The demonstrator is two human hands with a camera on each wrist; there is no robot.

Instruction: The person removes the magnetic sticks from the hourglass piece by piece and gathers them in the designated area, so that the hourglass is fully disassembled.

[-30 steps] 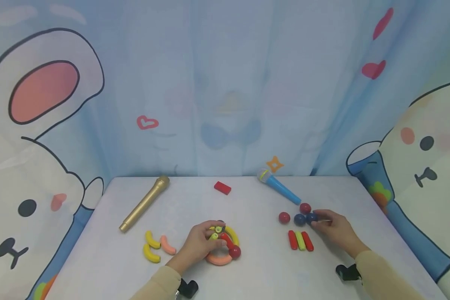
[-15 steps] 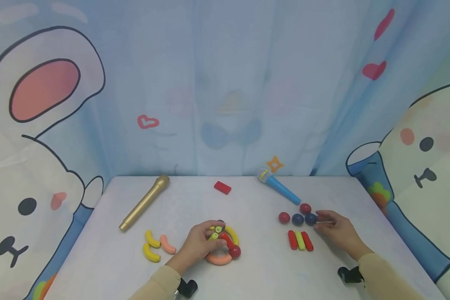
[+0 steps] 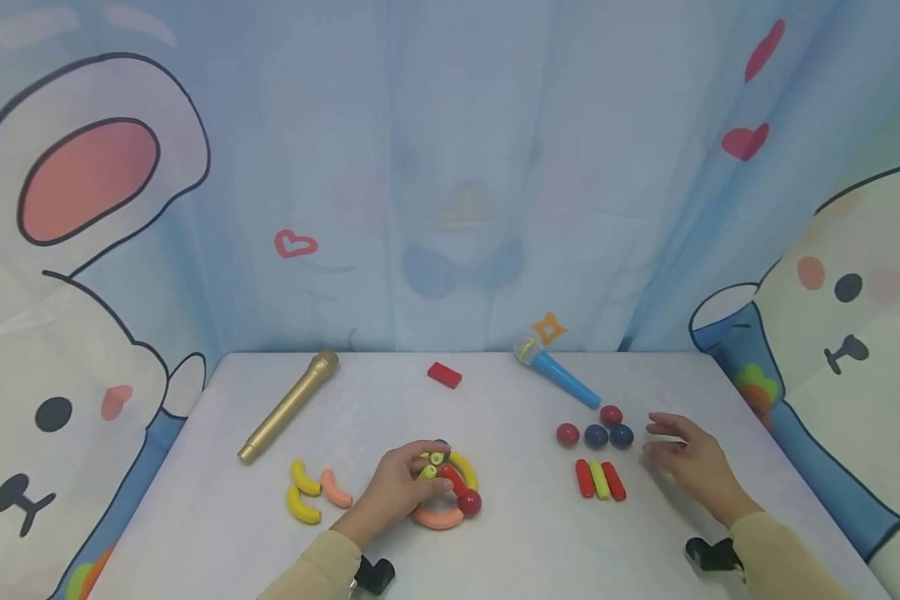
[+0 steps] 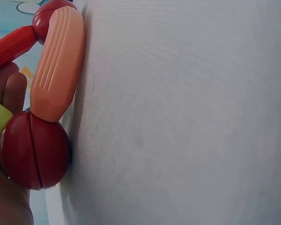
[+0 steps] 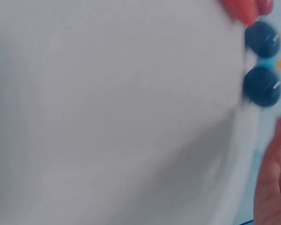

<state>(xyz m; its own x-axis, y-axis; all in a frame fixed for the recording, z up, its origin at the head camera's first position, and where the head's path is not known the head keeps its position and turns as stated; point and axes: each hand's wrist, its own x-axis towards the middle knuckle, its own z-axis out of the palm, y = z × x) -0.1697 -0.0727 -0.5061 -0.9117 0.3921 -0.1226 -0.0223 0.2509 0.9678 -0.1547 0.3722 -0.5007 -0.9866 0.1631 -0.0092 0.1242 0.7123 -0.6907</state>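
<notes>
My left hand grips a structure of toy building balls and rods. The structure has yellow and salmon curved rods, red and green straight rods, and a red ball at its right side. In the left wrist view, a dark red ball joins a salmon curved rod near the tabletop. My right hand has fingers apart and nothing between them, just right of two dark blue balls. Two red balls lie beside the blue ones. Part of the structure is hidden behind my left fingers.
Below the balls lie two red rods and a green rod. Yellow and salmon curved rods lie left of my left hand. Farther back are a gold microphone, a red block and a blue microphone.
My right hand has let go of the right-hand blue ball and drawn away to the right. The blue balls have settled slightly apart from where they were. My left hand stays in place.
</notes>
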